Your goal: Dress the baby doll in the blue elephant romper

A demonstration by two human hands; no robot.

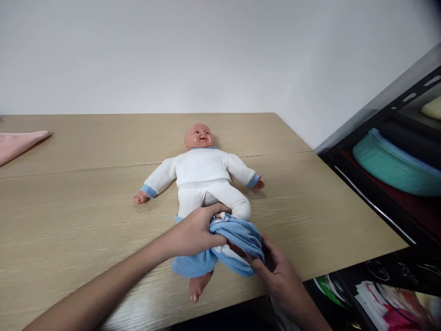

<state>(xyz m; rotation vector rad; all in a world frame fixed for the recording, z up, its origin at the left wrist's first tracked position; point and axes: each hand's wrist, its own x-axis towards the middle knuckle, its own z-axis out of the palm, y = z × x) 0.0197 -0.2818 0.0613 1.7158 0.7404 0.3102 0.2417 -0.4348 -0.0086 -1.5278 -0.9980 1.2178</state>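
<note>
A baby doll (203, 166) in a white top with blue cuffs lies on its back on the wooden table, head toward the wall. Blue doll pants (237, 235) are bunched low around its legs, and one bare foot sticks out at the bottom. My left hand (201, 230) pinches the bunched blue cloth below the doll's bent knee. On the other side my right hand (275, 266) grips the same pants near the lower edge, fingers partly behind the fabric. The doll's other foot is hidden by the cloth and my hands.
A pink cloth (20, 143) lies at the left of the table (103, 142). To the right stands a black shelf (374, 122) with a teal bowl-like object (396, 165). Printed packages (396, 305) sit lower, beyond the table's edge.
</note>
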